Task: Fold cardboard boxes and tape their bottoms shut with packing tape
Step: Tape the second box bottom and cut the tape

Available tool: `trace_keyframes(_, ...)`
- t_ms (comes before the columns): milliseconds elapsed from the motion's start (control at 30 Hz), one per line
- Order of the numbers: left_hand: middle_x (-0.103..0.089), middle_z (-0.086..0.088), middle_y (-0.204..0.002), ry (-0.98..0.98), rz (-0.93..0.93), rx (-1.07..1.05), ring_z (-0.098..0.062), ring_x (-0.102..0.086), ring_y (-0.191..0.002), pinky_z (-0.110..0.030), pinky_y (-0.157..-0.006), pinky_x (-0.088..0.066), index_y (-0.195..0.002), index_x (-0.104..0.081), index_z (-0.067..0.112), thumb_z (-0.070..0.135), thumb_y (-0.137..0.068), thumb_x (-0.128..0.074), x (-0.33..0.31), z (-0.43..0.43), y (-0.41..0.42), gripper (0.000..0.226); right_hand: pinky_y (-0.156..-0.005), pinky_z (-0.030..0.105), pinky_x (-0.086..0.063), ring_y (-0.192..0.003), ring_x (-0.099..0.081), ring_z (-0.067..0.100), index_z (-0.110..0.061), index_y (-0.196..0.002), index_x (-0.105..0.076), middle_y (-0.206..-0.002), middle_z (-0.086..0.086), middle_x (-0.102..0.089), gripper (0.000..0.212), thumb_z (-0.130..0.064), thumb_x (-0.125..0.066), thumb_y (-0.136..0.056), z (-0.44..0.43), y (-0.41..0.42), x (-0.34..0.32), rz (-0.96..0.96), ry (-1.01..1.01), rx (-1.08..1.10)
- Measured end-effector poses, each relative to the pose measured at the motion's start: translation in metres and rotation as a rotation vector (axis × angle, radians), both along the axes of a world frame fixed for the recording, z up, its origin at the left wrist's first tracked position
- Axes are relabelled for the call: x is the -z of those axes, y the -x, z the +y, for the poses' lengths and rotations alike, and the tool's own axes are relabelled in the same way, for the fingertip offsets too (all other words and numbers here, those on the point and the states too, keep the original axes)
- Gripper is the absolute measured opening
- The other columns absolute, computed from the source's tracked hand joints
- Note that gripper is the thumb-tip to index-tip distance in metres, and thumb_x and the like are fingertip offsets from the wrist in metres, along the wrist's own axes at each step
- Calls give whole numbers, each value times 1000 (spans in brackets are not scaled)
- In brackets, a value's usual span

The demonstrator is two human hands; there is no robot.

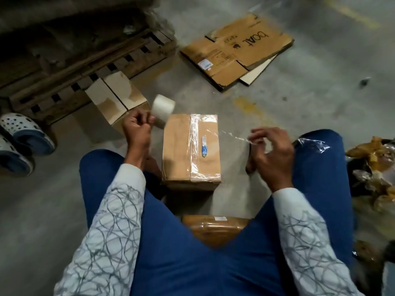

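Note:
A small brown cardboard box point(180, 150) stands on the floor between my knees, its upper face closed and covered along the seam by clear packing tape. A small blue-handled blade point(204, 146) lies on that face. My left hand point(136, 130) holds the roll of clear tape point(162, 110) up at the box's far left corner. My right hand point(270, 154) pinches a thin, twisted strip of clear tape point(234, 136) that runs from the box's right edge to my fingers.
Flattened cardboard boxes point(237, 50) lie on the concrete floor at the back right. Another folded box point(116, 97) sits behind my left hand, against a wooden pallet point(70, 67). Sandals point(19, 137) at left. Crumpled tape and wrapping scraps point(372, 167) pile up at right.

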State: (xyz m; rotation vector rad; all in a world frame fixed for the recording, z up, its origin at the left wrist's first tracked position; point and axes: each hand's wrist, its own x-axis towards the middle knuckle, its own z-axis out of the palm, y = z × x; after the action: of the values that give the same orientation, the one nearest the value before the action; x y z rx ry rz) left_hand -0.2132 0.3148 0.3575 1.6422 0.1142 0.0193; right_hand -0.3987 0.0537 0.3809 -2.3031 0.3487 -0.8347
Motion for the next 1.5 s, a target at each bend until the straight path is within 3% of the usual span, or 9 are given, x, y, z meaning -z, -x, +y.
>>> trace_keyframes(167,-65,10,-80,107,-49,285,-20,-67,-109,-28,-88,-54,-59,-52,25,-29,-83,-46,-24,-37,51,59,-110,22,-36,-134,-45,10,-18,-141,-54,-143,-2,-52,50,-40,-62,-97,56,-55,-28,111,-244,-247)
trace_keyframes(233,-65,9,-76,131,-132,366,-31,-65,-113,-27,-92,-53,-58,-55,30,-25,-80,-49,-35,-42,65,60,-112,25,-38,-132,-45,5,-23,-146,-50,-145,-3,-50,62,-52,-63,-93,62,-69,-36,203,-340,-282)
trace_keyframes(333,-59,-9,-86,159,-195,416,-13,-67,-104,-22,-83,-52,-71,-51,18,-19,-77,-53,-51,-40,78,37,-100,40,-53,-117,-60,6,-29,-132,-65,-129,-7,-65,60,-61,-71,-81,62,-72,-38,180,-469,-289)
trace_keyframes(567,-67,1,-92,18,3,706,-7,-65,-87,-21,-74,-51,-111,-58,2,2,-87,-64,-74,-39,81,25,-101,36,-54,-117,-65,12,-11,-136,-60,-125,6,-68,54,-20,-79,-86,70,-58,-42,6,-468,-436)
trace_keyframes(733,-74,-8,-106,-171,-128,478,-19,-72,-98,-39,-87,-59,-119,-65,4,5,-93,-67,-73,-43,80,26,-87,32,-54,-102,-65,11,-15,-107,-77,-110,3,-69,24,-30,-77,-88,55,-59,-36,-74,-78,-242)
trace_keyframes(867,-75,-11,-108,-149,-148,387,-20,-74,-99,-41,-89,-60,-119,-65,3,5,-92,-68,-76,-48,84,27,-91,51,-46,-93,-64,17,-24,-86,-76,-94,-6,-70,12,-37,-75,-87,65,-60,-35,-117,85,-41)
trace_keyframes(1100,-75,-10,-104,48,-87,237,-18,-74,-95,-30,-81,-60,-116,-65,4,-3,-90,-67,-78,-54,93,27,-70,28,-56,-75,-64,5,-8,-86,-68,-83,-4,-68,4,-8,-71,-89,73,-63,-43,-165,-227,-84)
trace_keyframes(1333,-73,-12,-114,-76,-226,143,-17,-72,-104,-34,-88,-60,-120,-66,2,2,-88,-71,-82,-61,96,32,-80,52,-59,-86,-71,24,-13,-93,-64,-91,10,-71,9,-5,-69,-91,68,-63,-50,-131,-671,-202)
trace_keyframes(1500,-73,-5,-111,-267,-391,134,-10,-71,-101,-30,-85,-60,-116,-70,6,8,-87,-73,-85,-54,92,30,-87,49,-60,-96,-74,24,-11,-126,-52,-102,12,-75,36,-15,-69,-94,57,-57,-61,-22,-739,-359)
